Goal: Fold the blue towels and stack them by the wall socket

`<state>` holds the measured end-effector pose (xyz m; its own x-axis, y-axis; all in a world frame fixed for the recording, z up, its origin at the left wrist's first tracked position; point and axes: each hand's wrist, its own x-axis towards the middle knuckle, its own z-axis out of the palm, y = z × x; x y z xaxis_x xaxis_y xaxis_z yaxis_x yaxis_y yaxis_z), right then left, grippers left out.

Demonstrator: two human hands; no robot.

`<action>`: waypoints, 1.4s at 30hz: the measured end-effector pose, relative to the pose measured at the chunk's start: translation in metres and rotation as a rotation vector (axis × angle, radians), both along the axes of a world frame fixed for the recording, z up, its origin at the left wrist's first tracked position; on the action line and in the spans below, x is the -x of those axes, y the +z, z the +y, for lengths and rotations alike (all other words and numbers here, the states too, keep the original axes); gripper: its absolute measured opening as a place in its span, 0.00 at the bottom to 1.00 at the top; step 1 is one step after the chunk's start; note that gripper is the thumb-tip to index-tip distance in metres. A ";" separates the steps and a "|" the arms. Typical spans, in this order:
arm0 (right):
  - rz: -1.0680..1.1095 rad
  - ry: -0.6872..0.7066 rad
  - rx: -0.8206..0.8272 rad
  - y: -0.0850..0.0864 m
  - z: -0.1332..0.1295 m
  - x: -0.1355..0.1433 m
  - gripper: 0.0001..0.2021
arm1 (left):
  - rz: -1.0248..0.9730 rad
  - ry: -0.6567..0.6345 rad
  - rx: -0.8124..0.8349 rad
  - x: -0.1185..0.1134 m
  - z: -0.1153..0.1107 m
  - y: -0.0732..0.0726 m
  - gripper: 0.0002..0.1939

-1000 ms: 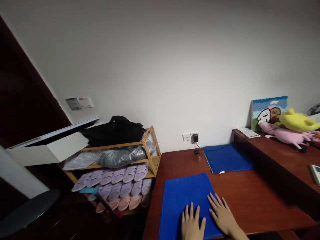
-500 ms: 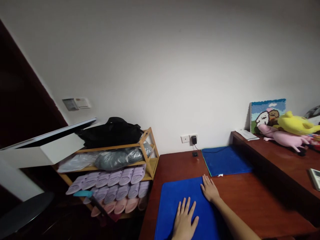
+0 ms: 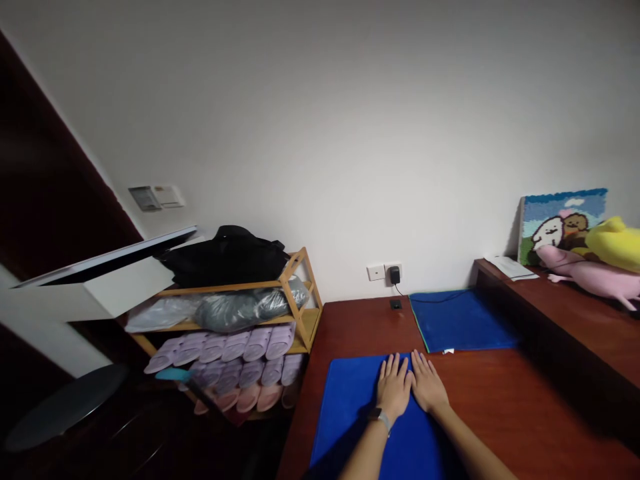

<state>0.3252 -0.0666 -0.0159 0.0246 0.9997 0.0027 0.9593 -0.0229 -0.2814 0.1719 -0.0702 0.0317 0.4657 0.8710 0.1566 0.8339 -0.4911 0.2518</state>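
Observation:
A bright blue cloth (image 3: 345, 390) lies flat on the reddish-brown wooden desk (image 3: 520, 407) in front of me. My left hand (image 3: 395, 387) rests palm down near the cloth's far right corner, fingers stretched out, a watch (image 3: 380, 418) on its wrist. Right beside it, my right hand (image 3: 429, 383) lies flat along the cloth's right edge, partly over the desk. The two thumbs are close together. Neither hand holds anything. Farther back lies a second, darker blue cloth (image 3: 463, 323) with a green edge and a small white tag (image 3: 449, 351).
Behind the desk a black plug (image 3: 395, 275) sits in a wall socket, its cord crossing the darker cloth. A raised ledge (image 3: 570, 310) on the right bears a pink plush toy (image 3: 590, 275) and a dog picture (image 3: 560, 223). At left stands a wooden rack (image 3: 303, 293) with slippers (image 3: 255, 341).
My left hand has moved forward and right across the cloth, up beside my right hand. The right hand stays at the cloth's right edge. The view has shifted slightly.

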 end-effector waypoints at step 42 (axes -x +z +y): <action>-0.066 0.014 0.012 -0.002 -0.003 0.004 0.33 | -0.064 -0.041 0.015 -0.018 0.004 -0.024 0.33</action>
<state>0.3211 -0.0699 -0.0175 0.0113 0.9999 -0.0084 0.9759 -0.0128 -0.2178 0.1895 -0.0658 0.0073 0.4905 0.8539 0.1739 0.7952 -0.5202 0.3114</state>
